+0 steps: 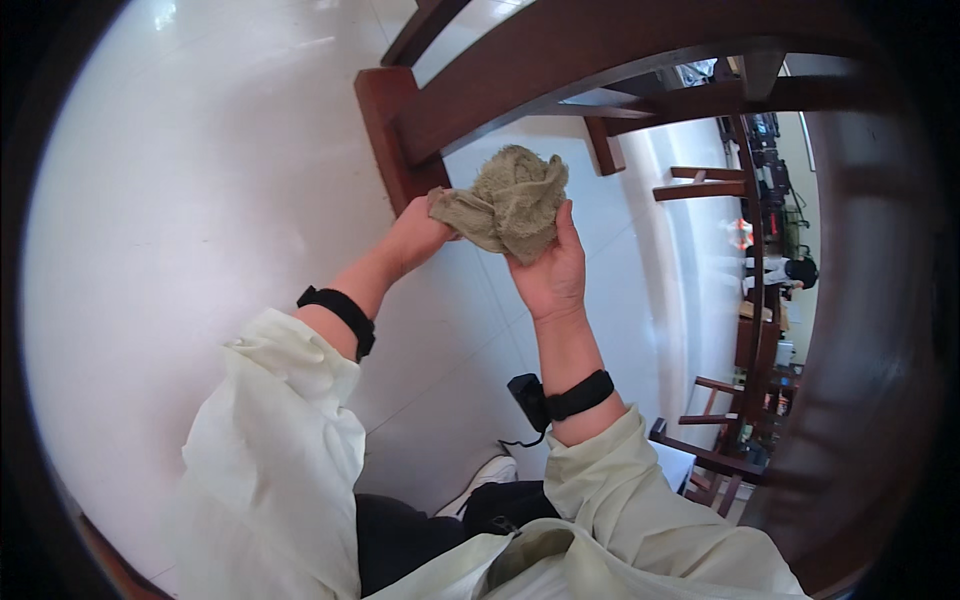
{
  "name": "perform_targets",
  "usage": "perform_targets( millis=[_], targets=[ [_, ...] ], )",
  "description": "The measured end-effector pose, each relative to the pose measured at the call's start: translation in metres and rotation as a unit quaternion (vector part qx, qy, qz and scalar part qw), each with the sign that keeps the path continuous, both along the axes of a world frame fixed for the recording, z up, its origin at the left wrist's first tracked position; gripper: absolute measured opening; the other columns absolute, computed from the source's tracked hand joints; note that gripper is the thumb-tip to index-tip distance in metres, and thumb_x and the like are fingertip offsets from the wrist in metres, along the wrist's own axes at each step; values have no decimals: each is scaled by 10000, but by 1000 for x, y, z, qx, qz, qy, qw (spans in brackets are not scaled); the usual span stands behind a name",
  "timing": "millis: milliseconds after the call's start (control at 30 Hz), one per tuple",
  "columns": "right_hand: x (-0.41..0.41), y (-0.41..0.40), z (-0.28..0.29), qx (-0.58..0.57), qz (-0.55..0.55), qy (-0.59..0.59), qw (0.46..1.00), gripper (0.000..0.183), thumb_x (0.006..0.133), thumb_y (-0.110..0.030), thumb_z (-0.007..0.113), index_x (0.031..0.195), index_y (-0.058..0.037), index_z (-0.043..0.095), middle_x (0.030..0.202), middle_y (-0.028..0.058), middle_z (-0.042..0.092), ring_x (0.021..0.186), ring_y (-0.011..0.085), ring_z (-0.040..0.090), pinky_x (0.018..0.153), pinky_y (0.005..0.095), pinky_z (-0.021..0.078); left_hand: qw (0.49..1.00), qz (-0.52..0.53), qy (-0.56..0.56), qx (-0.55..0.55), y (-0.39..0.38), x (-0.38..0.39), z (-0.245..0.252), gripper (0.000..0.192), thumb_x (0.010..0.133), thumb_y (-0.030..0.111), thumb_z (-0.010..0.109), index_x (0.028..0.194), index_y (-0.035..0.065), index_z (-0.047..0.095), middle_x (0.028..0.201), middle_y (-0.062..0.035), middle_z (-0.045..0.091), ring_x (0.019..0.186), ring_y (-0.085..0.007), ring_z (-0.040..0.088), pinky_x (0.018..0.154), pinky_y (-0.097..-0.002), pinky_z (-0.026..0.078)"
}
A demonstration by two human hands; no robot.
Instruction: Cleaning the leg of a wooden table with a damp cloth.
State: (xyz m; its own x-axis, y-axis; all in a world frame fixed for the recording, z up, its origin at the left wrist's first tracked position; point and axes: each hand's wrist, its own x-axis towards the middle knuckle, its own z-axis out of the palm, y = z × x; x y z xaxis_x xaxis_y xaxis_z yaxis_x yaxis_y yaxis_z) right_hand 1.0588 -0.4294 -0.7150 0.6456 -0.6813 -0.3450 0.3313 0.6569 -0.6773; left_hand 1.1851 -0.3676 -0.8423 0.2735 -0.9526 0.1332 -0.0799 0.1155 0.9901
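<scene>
A crumpled olive-brown terry cloth (pixel 517 199) is between my two hands, above a tiled floor. My left hand (pixel 424 231) grips the narrow end of the cloth, its fingers partly hidden. The bunched part rests in my right hand (pixel 553 270), with the thumb upright along its side and most fingers hidden beneath. Just beyond the hands stands a dark red wooden furniture leg (pixel 390 127), joined to a long curved-looking rail (pixel 525 67). Both forearms wear black straps; the right strap (pixel 581 395) carries a small black box with a cable.
A dark wooden surface (pixel 862 300) runs along the right side. Wooden stools or chair legs (pixel 701 184) stand beyond it. A person (pixel 784 271) in a dark cap and light top is far off at the right, near cluttered shelves or tables. My white shoe (pixel 484 480) is below.
</scene>
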Motion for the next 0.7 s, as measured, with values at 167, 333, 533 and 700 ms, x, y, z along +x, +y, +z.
perform_targets(
  millis=[167,333,533,700],
  targets=[
    [12,19,-1,-189,-21,154,970,379,859,-122,514,1220,-19,457,1203,98,506,1175,239,428,1020,380,302,812,-156,561,-45,32,10,41,477,843,186,516,1300,117,395,1194,-45,516,1106,-201,497,930,-372,415],
    [19,30,-13,-779,102,376,492,277,795,-38,546,1069,-13,584,1151,91,582,1103,290,520,896,363,427,824,-96,559,16,35,-5,62,401,888,244,476,1254,93,416,1169,-46,517,1092,-197,501,899,-379,431],
    [23,52,-30,-464,47,399,790,302,855,-161,552,1148,-84,543,1199,95,542,1144,255,483,935,392,389,860,233,444,97,21,12,14,317,880,223,491,1147,55,470,1072,-82,552,1011,-208,535,841,-358,445],
    [25,51,-27,130,63,109,983,461,925,-372,451,1298,-125,341,1261,93,450,1156,235,449,977,395,362,949,310,38,46,18,-6,44,335,757,133,563,1055,-15,516,1049,-179,519,1005,-318,495,876,-391,398]
  ],
)
